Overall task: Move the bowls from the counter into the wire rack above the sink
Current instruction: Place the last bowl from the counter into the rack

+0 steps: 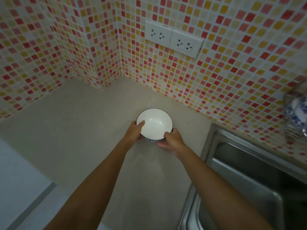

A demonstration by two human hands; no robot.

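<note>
You have the bowl (154, 124) between both hands, near the back edge of the counter (79, 133), close to the tiled wall (216, 80) and left of the sink (249, 176). Whether it rests on the counter or is just lifted off it cannot be told. Your left hand (134, 132) grips its left side, thumb hooked over the rim, and your right hand (172, 139) clasps the near right side, thumb on the rim and fingers (163, 144) curled underneath.

The bowl looks like glazed ceramic: stiff, fairly heavy for its size, smooth enough to slip, and likely to chip or break if knocked. Your hold on opposite sides, with support beneath, suits it well; keep it level.

The counter around the bowl is bare, so nothing crowds the lift. The steel rim of the sink lies to your right, a hard edge to carry over. At the far right edge of view, blurred blue-and-white crockery (297, 112) sits in what may be the wire rack; it is too smeared to judge free space. A double wall socket (172, 39) sits above, well clear.
</note>
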